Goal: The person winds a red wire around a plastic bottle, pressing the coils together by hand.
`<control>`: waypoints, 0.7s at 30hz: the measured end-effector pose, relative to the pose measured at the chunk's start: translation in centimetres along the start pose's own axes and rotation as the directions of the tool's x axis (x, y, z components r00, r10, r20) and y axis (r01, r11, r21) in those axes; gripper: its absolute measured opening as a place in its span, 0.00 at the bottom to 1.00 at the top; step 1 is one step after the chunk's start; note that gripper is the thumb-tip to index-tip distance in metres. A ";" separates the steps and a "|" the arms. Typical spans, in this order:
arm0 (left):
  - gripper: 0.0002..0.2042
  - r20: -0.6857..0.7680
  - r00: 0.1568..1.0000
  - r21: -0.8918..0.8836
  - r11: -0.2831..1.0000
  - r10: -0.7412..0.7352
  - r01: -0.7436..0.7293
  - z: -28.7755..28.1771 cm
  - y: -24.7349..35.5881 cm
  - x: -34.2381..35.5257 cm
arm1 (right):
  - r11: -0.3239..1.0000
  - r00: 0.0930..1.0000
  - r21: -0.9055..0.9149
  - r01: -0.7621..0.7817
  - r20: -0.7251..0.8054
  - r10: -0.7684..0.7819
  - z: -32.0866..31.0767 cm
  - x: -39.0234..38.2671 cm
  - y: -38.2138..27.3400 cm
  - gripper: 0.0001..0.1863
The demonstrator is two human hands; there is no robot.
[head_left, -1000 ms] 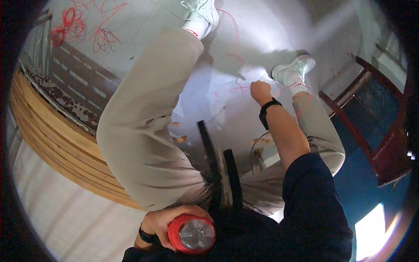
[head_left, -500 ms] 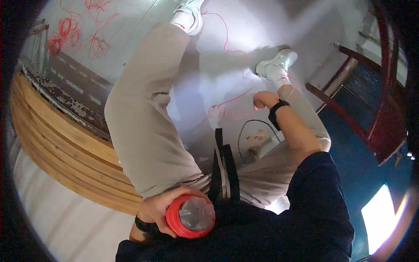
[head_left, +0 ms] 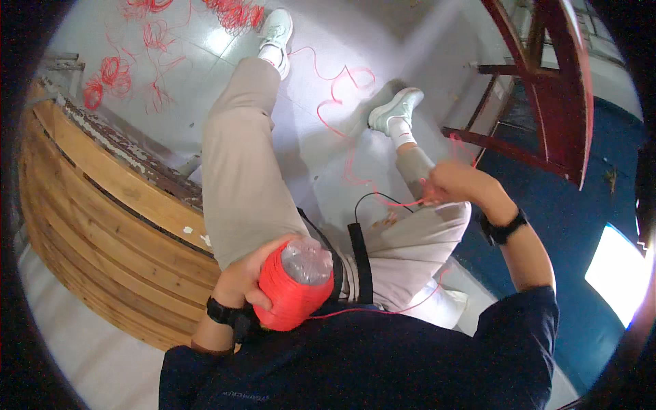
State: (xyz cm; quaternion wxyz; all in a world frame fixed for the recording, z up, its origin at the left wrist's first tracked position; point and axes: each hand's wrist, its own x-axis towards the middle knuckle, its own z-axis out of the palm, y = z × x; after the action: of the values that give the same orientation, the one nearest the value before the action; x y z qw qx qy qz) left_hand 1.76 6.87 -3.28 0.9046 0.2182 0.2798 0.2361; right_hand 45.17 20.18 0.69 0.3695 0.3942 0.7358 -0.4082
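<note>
My left hand (head_left: 249,277) grips a clear plastic bottle wound thickly with red cord (head_left: 294,294), its ribbed end facing up near my lap. A strand trails from it to the right across my dark shirt. My right hand (head_left: 454,184), raised over my bent right leg, is closed on the red cord (head_left: 403,203) with fingers pinched, slightly blurred. Loose cord runs in loops over the pale floor past my right shoe (head_left: 395,109).
Red cord tangles (head_left: 113,75) lie at the upper left. A slatted wooden bench (head_left: 109,232) is at the left, a dark red wooden chair (head_left: 567,123) at the upper right above a dark blue surface (head_left: 547,198). A black loop (head_left: 365,195) lies between my legs.
My right hand has moved right and nearer my body, drawing cord with it. The wound bottle has risen and tilted, showing more side. My view has shifted, with more chair in sight.
</note>
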 end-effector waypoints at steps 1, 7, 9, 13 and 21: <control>0.60 0.014 0.999 0.019 0.999 0.029 -0.029 0.2 0.0 0.2 | 0.999 0.997 -0.006 0.035 -0.066 -0.035 -0.4 -2.8 -0.8 0.14; 0.56 0.029 0.998 -0.052 0.997 0.055 -0.054 1.1 -0.5 0.4 | 0.945 0.773 0.300 0.131 -0.628 0.092 2.0 -15.8 -5.4 0.24; 0.55 0.029 0.997 -0.045 0.996 0.078 -0.077 1.7 -0.3 0.7 | 0.873 0.508 0.407 0.268 -0.830 0.231 5.4 -19.1 -5.4 0.25; 0.54 0.003 0.998 0.021 0.998 0.061 -0.061 2.7 0.3 0.7 | 0.740 0.118 0.502 0.447 -0.853 0.508 9.3 -23.5 -5.8 0.23; 0.51 -0.063 0.997 -0.026 0.999 0.035 -0.037 4.9 0.2 0.0 | 0.789 -0.291 0.609 0.079 -0.743 0.602 11.6 -34.1 -3.8 0.08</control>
State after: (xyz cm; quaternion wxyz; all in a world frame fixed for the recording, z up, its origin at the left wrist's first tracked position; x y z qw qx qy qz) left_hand 4.67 5.76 0.51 0.8939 0.2034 0.3006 0.2630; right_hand 58.60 -0.99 26.84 -0.3516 0.7874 0.5063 0.0015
